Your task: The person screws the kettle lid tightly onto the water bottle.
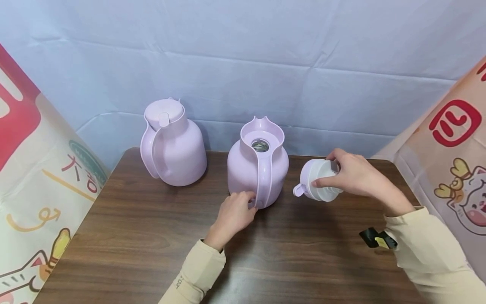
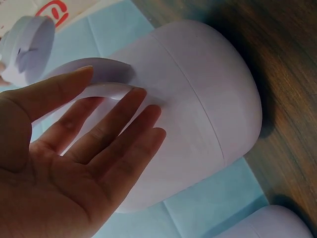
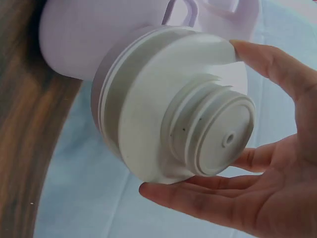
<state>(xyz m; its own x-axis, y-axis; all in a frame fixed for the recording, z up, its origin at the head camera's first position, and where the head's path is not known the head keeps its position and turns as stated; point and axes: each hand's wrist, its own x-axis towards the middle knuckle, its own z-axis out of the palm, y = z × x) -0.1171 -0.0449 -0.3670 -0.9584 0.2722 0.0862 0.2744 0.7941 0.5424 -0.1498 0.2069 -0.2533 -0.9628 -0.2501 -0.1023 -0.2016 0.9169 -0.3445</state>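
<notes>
In the head view a lilac insulated jug (image 1: 243, 169) stands upright at the middle with its mouth uncovered, the inner opening (image 1: 260, 145) showing. My left hand (image 1: 236, 211) is at the lower end of its handle (image 1: 264, 177); in the left wrist view the fingers (image 2: 124, 144) are extended beside the handle, and contact is hard to tell. To the right of the jug my right hand (image 1: 351, 173) holds the jug's lid (image 1: 320, 179) above the table, tilted on its side. The lid's white threaded stopper (image 3: 218, 131) faces the palm, with thumb and fingers gripping the rim.
A second lilac jug (image 1: 186, 152) with its lid on stands at the left. Both jugs are on a brown wooden table (image 1: 152, 245). Pale blue cloth (image 1: 228, 76) hangs behind, and printed panels (image 1: 455, 169) flank both sides. A small black-and-yellow item (image 1: 373, 237) is by the right sleeve.
</notes>
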